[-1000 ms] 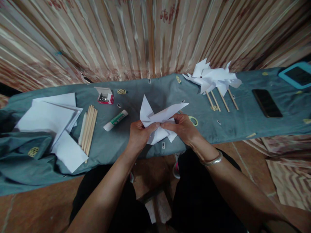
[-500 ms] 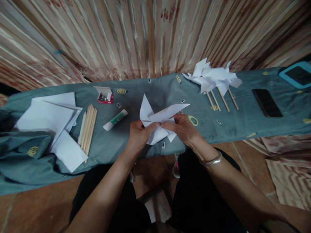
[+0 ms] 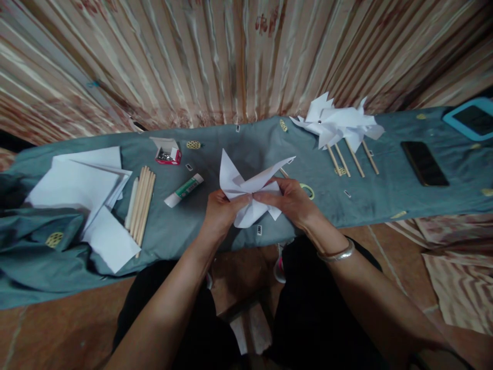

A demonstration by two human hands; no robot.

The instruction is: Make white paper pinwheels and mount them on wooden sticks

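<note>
From where I stand, the person has a folded white paper pinwheel shape (image 3: 252, 185) up in both hands, above the near middle of a worktop covered in grey-green cloth (image 3: 177, 231). The left hand (image 3: 221, 210) pinches it from one side, thumb laid flat over the paper near the middle. The right hand (image 3: 295, 203), below a wide silver bracelet (image 3: 342, 253), pinches it from the other, its thumb meeting the left one at the centre where the folds gather. The other fingers go mostly behind the paper, so I cannot tell how they lie. One pointed blade stands up at the left; another slants out to the right.

Just beyond the right hand a pale yellow-green ring-shaped handle (image 3: 313, 191) shows, partly hidden. Farther right, several white paper pinwheels (image 3: 341, 123) lie bunched together, pale wooden sticks (image 3: 354, 158) poking out toward the person, then a black phone (image 3: 424, 163).

Left of the hands lies a white glue stick with a green label (image 3: 184, 190), near an open red-and-white box of small metal bits (image 3: 168, 156). Beyond it, a bundle of round wooden sticks (image 3: 143, 205) sits beside loose white paper sheets (image 3: 77, 185).
</note>
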